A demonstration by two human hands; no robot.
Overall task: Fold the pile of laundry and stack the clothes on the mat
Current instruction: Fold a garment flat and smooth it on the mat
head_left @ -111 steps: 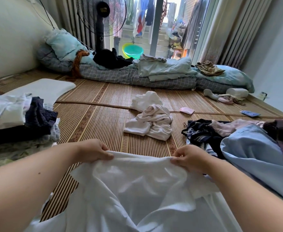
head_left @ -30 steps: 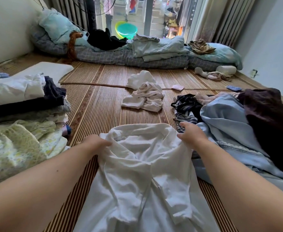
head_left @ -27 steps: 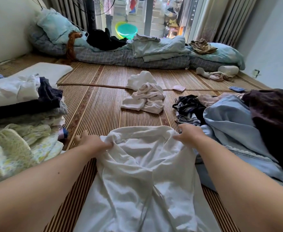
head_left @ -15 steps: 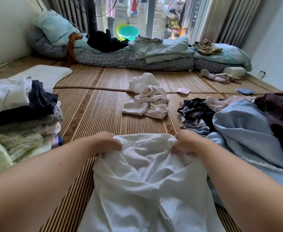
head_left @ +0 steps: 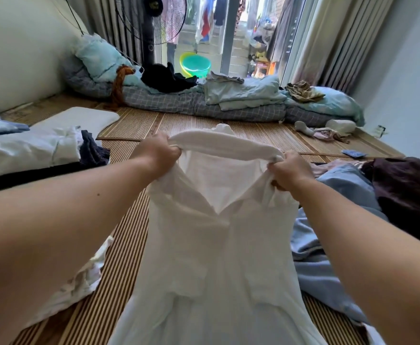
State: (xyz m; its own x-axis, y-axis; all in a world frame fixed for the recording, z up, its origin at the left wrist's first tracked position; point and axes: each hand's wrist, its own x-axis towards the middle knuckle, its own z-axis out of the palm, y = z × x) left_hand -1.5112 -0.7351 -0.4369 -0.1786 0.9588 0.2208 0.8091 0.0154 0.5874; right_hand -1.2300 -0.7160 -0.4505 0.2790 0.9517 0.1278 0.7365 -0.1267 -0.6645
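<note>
while both arms reach forward over the striped bamboo mat (head_left: 139,220), the left hand (head_left: 160,153) and the right hand (head_left: 287,170) each grip the top edge of a white garment (head_left: 218,245), fingers curled tight round bunched cloth. the garment is held up off the mat at the centre of the view, its top edge stretched between the two fists, the left fist a little higher than the right, and its body hangs down toward 6 o'clock, where it runs out of the frame. a v-shaped opening shows just below the stretched edge.

at 9 o'clock sits a stack of folded clothes (head_left: 29,153), white cloth over dark, with a flat white cushion (head_left: 79,118) just behind it. at 3 o'clock lies the unfolded pile: a light blue garment (head_left: 328,257) spreading toward 4 o'clock, with a dark maroon piece (head_left: 407,190) touching its far side. at 8 o'clock a crumpled white cloth (head_left: 79,282) lies beside the left forearm.

toward 12 o'clock a checked grey mattress (head_left: 204,105) stretches across the far end of the mat, carrying pale blue bedding (head_left: 246,93) and a black garment (head_left: 166,78). behind it stand a floor fan (head_left: 151,21) and a green basin (head_left: 195,66) by the glass door.
</note>
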